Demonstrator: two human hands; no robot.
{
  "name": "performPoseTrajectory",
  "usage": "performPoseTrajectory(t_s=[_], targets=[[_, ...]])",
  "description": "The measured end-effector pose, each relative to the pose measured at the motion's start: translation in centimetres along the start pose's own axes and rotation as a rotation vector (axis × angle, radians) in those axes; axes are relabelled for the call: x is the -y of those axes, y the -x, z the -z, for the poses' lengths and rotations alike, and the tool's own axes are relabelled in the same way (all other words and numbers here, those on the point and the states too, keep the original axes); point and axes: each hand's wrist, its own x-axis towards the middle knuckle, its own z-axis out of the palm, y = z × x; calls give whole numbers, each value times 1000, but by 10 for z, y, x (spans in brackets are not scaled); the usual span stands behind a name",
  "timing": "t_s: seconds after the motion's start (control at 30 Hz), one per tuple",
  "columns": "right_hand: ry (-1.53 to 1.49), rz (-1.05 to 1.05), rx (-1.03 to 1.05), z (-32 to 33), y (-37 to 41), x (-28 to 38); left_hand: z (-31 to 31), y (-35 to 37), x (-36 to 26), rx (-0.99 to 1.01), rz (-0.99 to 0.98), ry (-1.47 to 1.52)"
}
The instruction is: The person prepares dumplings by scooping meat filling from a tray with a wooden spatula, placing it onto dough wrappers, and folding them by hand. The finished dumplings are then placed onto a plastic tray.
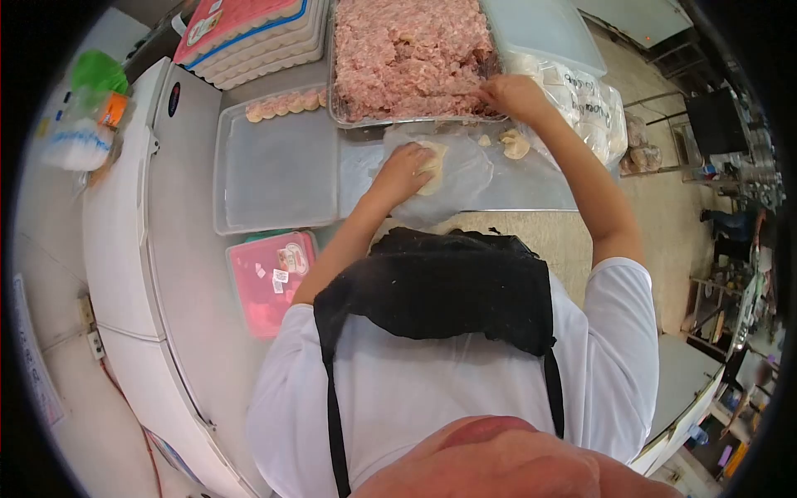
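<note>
My left hand point(404, 176) is over the left edge of a thin, pale dough wrapper point(431, 169), its fingers curled onto it. Under the wrapper lies a clear plastic sheet point(466, 178) on the metal counter. My right hand point(516, 98) reaches to the right front corner of a big clear tray filled with pink ground meat point(407, 54). Its fingers are pressed together at the meat; what they hold is hidden. Small dough pieces point(515, 144) lie to the right of the sheet, below my right hand.
A shallow plastic tray point(278, 178) at left has a row of filled dumplings point(286, 104) along its far edge. Stacked lidded trays point(257, 37) stand behind it. Marked plastic bags point(585, 108) lie at right. A pink-lidded box point(270, 286) sits near the white refrigerator point(124, 241).
</note>
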Motion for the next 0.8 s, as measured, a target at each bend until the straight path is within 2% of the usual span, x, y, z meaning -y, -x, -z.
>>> performPoseTrajectory(t_s=[0.07, 0.17, 0.2, 0.3, 0.37, 0.4, 0.5, 0.57, 0.7, 0.8], targets=[[-34, 32, 52, 1, -2, 1, -11, 4, 7, -158, -6, -113], [-149, 54, 119, 11, 9, 14, -15, 8, 15, -206, 173, 25], [-207, 67, 121, 11, 13, 16, -13, 5, 6, -301, 285, 70], [-389, 65, 104, 5, 15, 2, 9, 4, -5, -392, 484, 226], [-554, 69, 72, 10, 18, -9, 22, -1, -18, -546, 575, 797], [-491, 68, 60, 15, 18, -18, 25, -2, -21, -620, 608, 1086], [-298, 76, 44, 22, 22, -35, 30, -1, -19, -590, 531, 940], [-160, 91, 58, 15, 37, -28, 32, -4, -30, -607, 551, 1187], [-270, 25, -23, 15, 51, 0, 31, -4, -23, -499, 578, 1613], [-576, -129, 49, 9, 35, 13, 35, -5, -5, -238, 521, 612]])
